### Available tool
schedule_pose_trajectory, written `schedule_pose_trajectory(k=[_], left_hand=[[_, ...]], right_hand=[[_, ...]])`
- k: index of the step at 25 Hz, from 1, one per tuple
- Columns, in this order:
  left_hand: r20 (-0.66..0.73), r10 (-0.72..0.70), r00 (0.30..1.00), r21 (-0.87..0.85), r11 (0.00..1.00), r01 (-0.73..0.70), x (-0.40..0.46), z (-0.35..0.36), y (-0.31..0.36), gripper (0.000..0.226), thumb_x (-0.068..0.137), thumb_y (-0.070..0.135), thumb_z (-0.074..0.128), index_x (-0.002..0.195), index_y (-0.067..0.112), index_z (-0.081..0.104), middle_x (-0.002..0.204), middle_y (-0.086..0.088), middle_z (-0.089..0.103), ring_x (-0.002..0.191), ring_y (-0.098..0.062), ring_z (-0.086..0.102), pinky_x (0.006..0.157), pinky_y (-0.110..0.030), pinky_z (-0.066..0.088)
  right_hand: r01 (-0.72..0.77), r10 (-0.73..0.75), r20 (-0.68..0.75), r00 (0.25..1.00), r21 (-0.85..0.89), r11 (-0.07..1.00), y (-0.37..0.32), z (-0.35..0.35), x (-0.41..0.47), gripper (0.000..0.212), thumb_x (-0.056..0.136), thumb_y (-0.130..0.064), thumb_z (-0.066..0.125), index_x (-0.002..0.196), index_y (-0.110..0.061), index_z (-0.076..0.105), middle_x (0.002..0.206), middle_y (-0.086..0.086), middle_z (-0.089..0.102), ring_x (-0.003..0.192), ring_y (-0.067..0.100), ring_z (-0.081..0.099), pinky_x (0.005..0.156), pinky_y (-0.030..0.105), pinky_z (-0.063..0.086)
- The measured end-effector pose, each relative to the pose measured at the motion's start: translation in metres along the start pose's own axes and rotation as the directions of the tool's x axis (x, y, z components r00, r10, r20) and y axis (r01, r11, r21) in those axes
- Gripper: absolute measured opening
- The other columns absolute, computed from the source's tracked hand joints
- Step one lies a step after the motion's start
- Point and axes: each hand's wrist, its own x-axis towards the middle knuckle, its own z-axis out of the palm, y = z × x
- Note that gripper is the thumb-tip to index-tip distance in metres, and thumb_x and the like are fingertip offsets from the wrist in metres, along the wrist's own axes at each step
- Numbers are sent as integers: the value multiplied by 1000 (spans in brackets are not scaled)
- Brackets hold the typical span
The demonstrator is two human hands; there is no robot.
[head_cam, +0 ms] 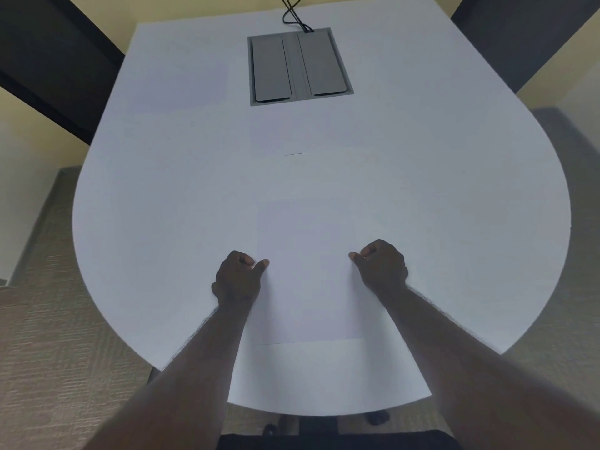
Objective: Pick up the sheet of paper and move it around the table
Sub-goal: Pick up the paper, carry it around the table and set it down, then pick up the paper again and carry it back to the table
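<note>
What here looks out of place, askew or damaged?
Nothing stands out. The sheet of paper lies flat and square on the white table, with the left hand and right hand at its side edges. The grey cable hatch is closed.

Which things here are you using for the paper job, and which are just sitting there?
For the job:
sheet of paper, lying flat on the table
left hand, pinching its left edge
right hand, pinching its right edge
white table, under the sheet

Just there:
grey cable box, set into the far tabletop
black cables, behind it
</note>
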Motion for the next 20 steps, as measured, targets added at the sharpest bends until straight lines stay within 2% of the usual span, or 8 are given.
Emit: schedule_pose_trajectory(k=[3, 6, 9, 13, 16, 20], left_hand=[[3, 1, 1000, -20, 1000, -1, 1, -1, -1, 28, 78, 44, 73, 80, 24, 54, 75, 14, 58, 81, -18, 59, 83, -37, 43], [1, -13, 1000, -109, 994, 13, -4, -4, 0, 30, 80, 47, 71, 80, 22, 54, 77, 12, 58, 84, -21, 61, 86, -41, 49], [-22, 25, 999, -163, 986, -28, -14, -9, 7, 31, 86, 48, 65, 77, 22, 52, 74, 12, 55, 79, -22, 58, 84, -41, 47], [-140, 181, 974, -172, 964, -203, -32, -23, 34, 33, 93, 48, 54, 82, 16, 54, 79, 5, 58, 76, -20, 56, 82, -41, 47], [-178, 365, 914, -122, 913, -388, -49, -32, 65, 27, 93, 47, 54, 87, 21, 54, 89, 4, 57, 75, -19, 57, 84, -43, 47], [-149, 556, 818, -87, 816, -571, -75, -39, 109, 36, 91, 49, 55, 110, 19, 57, 113, 4, 58, 106, -22, 58, 94, -43, 42]], right_hand=[[-20, 20, 13, 1000, 55, 998, 0, -2, -2, 24, 81, -43, 71, 84, -22, 58, 87, -9, 62, 91, 20, 60, 93, 41, 47], [-20, 17, 16, 1000, 155, 988, 1, -8, -7, 34, 81, -49, 69, 91, -18, 60, 93, -5, 66, 98, 23, 63, 95, 48, 49], [44, -37, -48, 998, 152, 987, 3, -23, -16, 39, 82, -56, 64, 97, -21, 61, 96, -3, 68, 96, 21, 63, 93, 46, 49], [255, -243, -187, 952, 46, 966, 2, -54, -32, 35, 84, -55, 64, 100, -24, 62, 97, -6, 61, 87, 18, 63, 87, 41, 46], [394, -403, -225, 887, -86, 915, 0, -82, -43, 37, 87, -51, 63, 111, -23, 61, 110, -3, 60, 101, 23, 60, 90, 41, 38], [506, -530, -255, 809, -159, 848, 1, -135, -55, 47, 93, -45, 57, 133, -22, 52, 142, -2, 51, 127, 22, 53, 104, 45, 34]])
